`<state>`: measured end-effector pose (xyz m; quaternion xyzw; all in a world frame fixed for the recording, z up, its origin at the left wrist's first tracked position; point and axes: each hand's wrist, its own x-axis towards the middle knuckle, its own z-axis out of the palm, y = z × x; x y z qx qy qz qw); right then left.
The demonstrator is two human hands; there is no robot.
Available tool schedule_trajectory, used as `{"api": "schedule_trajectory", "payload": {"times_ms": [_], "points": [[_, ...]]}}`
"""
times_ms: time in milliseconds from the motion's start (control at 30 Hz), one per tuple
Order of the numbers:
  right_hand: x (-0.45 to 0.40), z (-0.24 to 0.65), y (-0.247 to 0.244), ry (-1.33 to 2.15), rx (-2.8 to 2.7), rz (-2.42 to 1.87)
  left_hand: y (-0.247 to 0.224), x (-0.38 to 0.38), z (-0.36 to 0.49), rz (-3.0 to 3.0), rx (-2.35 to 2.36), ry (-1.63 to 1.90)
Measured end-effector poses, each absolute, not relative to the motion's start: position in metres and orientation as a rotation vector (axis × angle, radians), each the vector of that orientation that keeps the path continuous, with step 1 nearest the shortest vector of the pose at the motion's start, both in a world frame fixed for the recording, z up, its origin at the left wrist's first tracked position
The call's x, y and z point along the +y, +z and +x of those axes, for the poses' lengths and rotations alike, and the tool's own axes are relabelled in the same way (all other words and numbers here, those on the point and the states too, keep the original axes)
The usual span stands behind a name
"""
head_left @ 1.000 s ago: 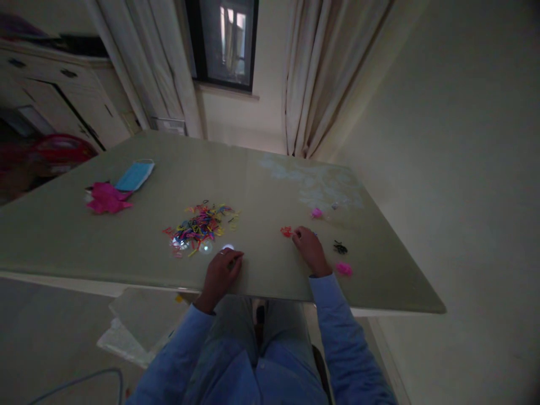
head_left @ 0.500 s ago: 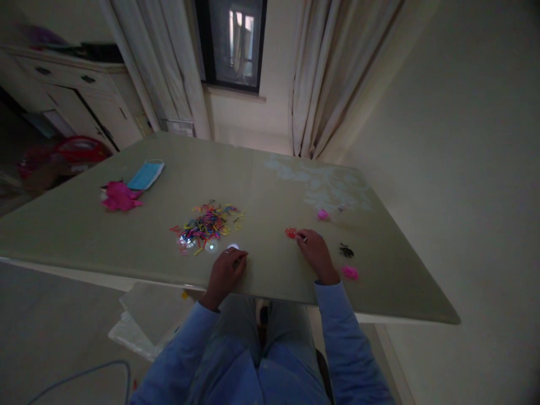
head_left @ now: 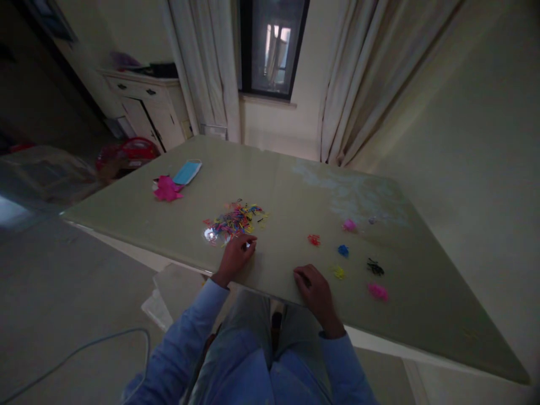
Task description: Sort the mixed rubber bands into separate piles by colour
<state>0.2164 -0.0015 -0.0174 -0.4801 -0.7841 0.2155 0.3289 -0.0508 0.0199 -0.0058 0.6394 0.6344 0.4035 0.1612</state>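
Here we are at the table (head_left: 278,197), and both bare hands are low over its near edge, well apart. The left hand (head_left: 236,256) sits right up against a mixed pile (head_left: 234,216) of tiny coloured bits, which spreads out at its 12 o'clock. Thumb and forefinger come close together with a little gap behind the tips; whether they pinch anything, I can't tell. The right hand (head_left: 315,291) has its fingers curled in, tips pointing to 10 o'clock, and from here I can't make out whether they meet or grip a bit.

Look around that right hand, though! Red bits (head_left: 314,240) at 12 o'clock, blue bits (head_left: 343,251) at 1, and a pink clump (head_left: 349,225) farther out along much the same line. Yellow bits (head_left: 338,273) lie near it at 2, black bits (head_left: 375,268) between 2 and 3, and a second pink clump (head_left: 378,291) straight out at 3. Each little group lies apart from the others.

Over past the mixed pile, at the left hand's 11 o'clock, there's a blue face mask (head_left: 188,172), with a crumpled pink scrap (head_left: 167,188) just beside it. Dead ahead at 12, a dark-framed window (head_left: 272,50) between pale curtains (head_left: 352,73).
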Motion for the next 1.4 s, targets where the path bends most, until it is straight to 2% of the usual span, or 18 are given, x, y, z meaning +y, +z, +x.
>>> {"api": "schedule_trajectory", "payload": {"times_ms": [200,367,1067,1400], "points": [[-0.001,0.217,-0.020,0.503,-2.044,-1.207,0.019,0.058,-0.063,1.936,2.036,0.704],[-0.003,0.216,-0.020,0.495,-2.031,-1.186,0.025,0.081,-0.044,2.136,2.009,0.312],[-0.006,0.218,-0.018,0.544,-1.997,-1.154,0.021,0.090,-0.043,2.378,1.908,0.062],[-0.009,0.218,-0.012,0.563,-1.984,-1.138,0.022,0.109,-0.046,2.353,1.867,0.086]]}}
